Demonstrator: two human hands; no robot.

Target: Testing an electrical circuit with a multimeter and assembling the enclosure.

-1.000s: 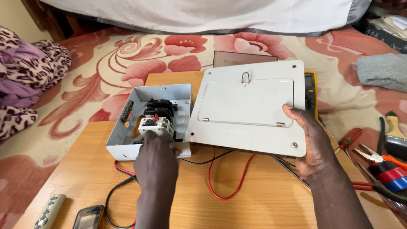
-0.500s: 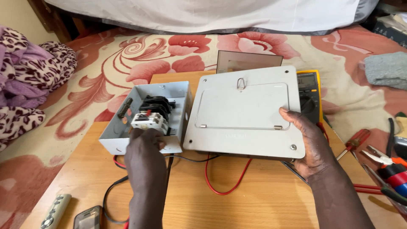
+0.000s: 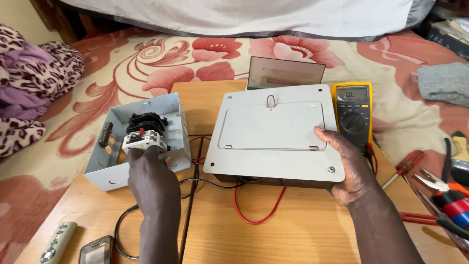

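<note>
An open grey metal switch box point(image 3: 110, 168) sits at the left of a wooden table point(image 3: 293, 230). Inside it is a black and white breaker point(image 3: 144, 133). My left hand point(image 3: 149, 173) reaches into the box with its fingers on the breaker's white lower part. A larger grey panel box with a hinged cover point(image 3: 273, 134) lies in the middle of the table. My right hand point(image 3: 349, 168) grips its right edge, thumb on top of the cover. Red and black wires point(image 3: 244, 203) run between and under the two boxes.
A yellow multimeter point(image 3: 352, 112) lies right of the panel box. Screwdrivers, pliers and tape rolls point(image 3: 439, 193) lie at the right. A remote point(image 3: 57, 242) and a phone point(image 3: 96, 250) rest at the table's front left. A floral bedspread point(image 3: 146, 63) lies behind.
The switch box has slid left, away from the panel box, with my left hand still on the breaker. My right hand keeps hold of the panel's right edge.
</note>
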